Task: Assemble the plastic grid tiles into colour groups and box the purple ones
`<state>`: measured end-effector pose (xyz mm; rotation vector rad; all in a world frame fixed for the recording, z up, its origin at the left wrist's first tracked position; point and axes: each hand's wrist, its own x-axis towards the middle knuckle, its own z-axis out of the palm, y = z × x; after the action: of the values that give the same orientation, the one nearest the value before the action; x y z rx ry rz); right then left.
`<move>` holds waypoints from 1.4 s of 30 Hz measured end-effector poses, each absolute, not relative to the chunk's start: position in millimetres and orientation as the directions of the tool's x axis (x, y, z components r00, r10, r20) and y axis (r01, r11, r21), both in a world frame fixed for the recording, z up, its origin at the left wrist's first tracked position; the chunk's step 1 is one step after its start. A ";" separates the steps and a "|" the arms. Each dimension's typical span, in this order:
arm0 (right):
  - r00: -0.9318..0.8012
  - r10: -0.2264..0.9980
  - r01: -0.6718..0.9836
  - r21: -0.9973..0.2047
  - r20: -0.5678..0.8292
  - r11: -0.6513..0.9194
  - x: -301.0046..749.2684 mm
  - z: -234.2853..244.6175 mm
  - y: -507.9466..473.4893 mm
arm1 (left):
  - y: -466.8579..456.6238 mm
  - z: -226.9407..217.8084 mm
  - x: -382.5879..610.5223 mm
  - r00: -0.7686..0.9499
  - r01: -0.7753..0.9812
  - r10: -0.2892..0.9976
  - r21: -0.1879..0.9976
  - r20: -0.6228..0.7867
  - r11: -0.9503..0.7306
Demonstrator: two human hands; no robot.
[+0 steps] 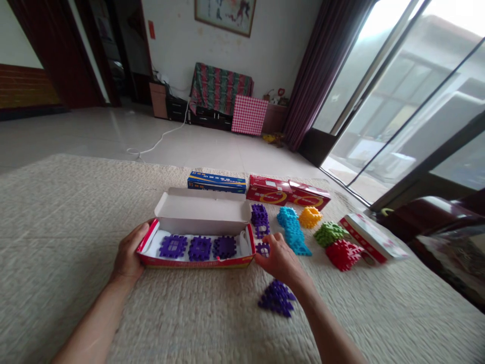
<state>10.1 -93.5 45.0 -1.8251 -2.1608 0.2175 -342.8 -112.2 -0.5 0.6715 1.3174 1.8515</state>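
Note:
An open red and white cardboard box (197,263) lies lengthwise in front of me, its white lid (202,205) folded back. Inside, on a white lining, purple interlocking block pieces (173,247) sit in a row of three. My left hand (131,250) is wrapped round the box's left end. Just off the right end, my right hand (279,258) has its fingers closed on another purple block piece (262,248), partly hidden by the fingers. Behind it stands a purple stack (259,220); nearer me lies a loose purple pile (278,297).
Blue (293,230), yellow (310,217), green (330,233) and red block pieces (343,254) lie to the right, beside a white and red box (373,237). A blue box (216,182) and two red boxes (269,189) line the far side of the beige textured surface (94,212).

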 end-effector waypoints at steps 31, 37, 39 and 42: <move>-0.623 0.704 0.575 -0.412 0.340 0.707 -88.9 119.5 -94.1 | -113.3 2.7 -340.6 -0.533 -0.176 0.841 0.959 0.097 -0.222; -0.725 0.655 0.537 -0.421 0.212 0.731 -150.6 99.6 -90.1 | -112.2 -0.2 -340.2 -0.523 -0.214 0.847 0.949 0.091 -0.233; -0.734 0.653 0.551 -0.396 0.189 0.734 -162.7 95.0 -85.9 | -112.8 1.3 -339.9 -0.526 -0.205 0.846 0.951 0.093 -0.232; -0.748 0.640 0.559 -0.355 0.173 0.749 -175.0 88.0 -79.0 | -113.9 4.7 -340.1 -0.522 -0.176 0.846 0.957 0.106 -0.229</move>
<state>-175.0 -79.0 88.0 -0.9356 -2.6649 0.4094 -340.1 -113.9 4.7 0.8538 1.3055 1.8321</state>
